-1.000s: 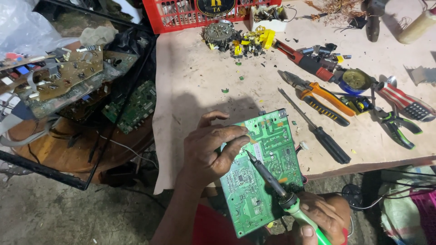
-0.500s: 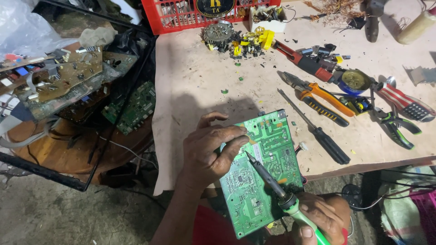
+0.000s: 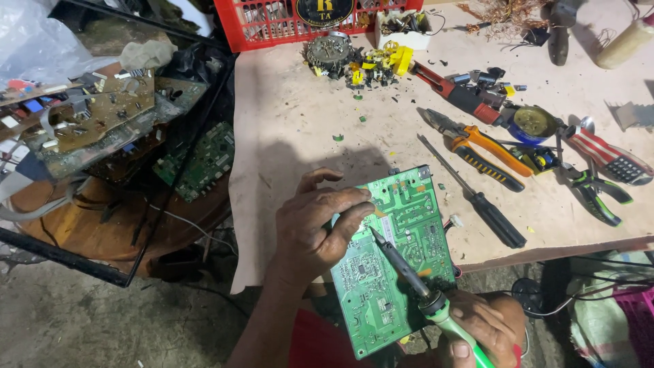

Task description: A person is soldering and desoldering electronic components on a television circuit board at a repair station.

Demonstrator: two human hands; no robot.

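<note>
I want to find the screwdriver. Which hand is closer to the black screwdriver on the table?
Right. The right hand sits just below the black screwdriver, holding the soldering iron. The left hand is farther off to its left, holding the green circuit board between them.

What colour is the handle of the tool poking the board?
Green, seen in the head view: the soldering iron in the right hand.

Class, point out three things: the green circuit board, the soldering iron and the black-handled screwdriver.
green circuit board (image 3: 398,266), head view, middle of its face.
soldering iron (image 3: 402,266), head view, dark barrel.
black-handled screwdriver (image 3: 499,219), head view, handle.
</note>
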